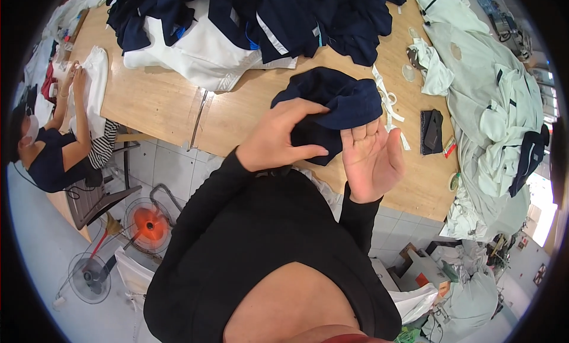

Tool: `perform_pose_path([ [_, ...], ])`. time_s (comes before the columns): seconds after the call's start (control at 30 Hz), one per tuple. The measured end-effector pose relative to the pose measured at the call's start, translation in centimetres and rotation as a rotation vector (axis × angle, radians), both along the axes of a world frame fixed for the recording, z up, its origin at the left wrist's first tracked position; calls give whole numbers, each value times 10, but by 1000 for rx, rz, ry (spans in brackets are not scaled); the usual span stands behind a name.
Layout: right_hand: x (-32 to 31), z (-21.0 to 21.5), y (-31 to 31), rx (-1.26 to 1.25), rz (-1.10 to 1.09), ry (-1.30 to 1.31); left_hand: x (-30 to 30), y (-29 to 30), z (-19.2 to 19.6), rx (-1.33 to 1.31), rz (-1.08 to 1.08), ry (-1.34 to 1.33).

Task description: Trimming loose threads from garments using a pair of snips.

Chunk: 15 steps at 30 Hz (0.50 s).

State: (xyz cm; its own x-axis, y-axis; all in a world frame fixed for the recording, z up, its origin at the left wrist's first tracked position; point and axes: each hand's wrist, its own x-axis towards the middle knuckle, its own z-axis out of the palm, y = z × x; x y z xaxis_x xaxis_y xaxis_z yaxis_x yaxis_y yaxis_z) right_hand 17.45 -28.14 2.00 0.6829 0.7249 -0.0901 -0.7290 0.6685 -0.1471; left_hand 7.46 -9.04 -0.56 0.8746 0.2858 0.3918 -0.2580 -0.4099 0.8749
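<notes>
A dark navy cloth garment (355,103) lies bunched on the table's near side, its folded edge curving toward me. My left hand (278,135) is at its left side, thumb and forefinger spread wide with a gap between them; the forefinger touches the cloth. Palm up, my right hand (373,159) reaches under the folded edge at the right. Its fingers are stretched out, their tips hidden by the cloth, and the thumb stands apart. Which part of the garment this is, I cannot tell.
Navy and white garments (332,23) are heaped at the table's (154,100) far side. White strips (388,100), a dark phone-like object (433,130) and pale green cloth (474,106) lie to the right. At far left a co-worker (59,141) handles white cloth; an orange-lit fan (149,226) stands nearby.
</notes>
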Motion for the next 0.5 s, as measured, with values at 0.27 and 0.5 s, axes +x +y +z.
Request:
perform_pose_path([
  [0.27, -4, 12, -8, -309, -285, -193, -19, 15, -11, 379, 381, -446],
  [0.5, -11, 20, -4, -713, -522, -249, -31, 33, -9, 466, 523, -561],
])
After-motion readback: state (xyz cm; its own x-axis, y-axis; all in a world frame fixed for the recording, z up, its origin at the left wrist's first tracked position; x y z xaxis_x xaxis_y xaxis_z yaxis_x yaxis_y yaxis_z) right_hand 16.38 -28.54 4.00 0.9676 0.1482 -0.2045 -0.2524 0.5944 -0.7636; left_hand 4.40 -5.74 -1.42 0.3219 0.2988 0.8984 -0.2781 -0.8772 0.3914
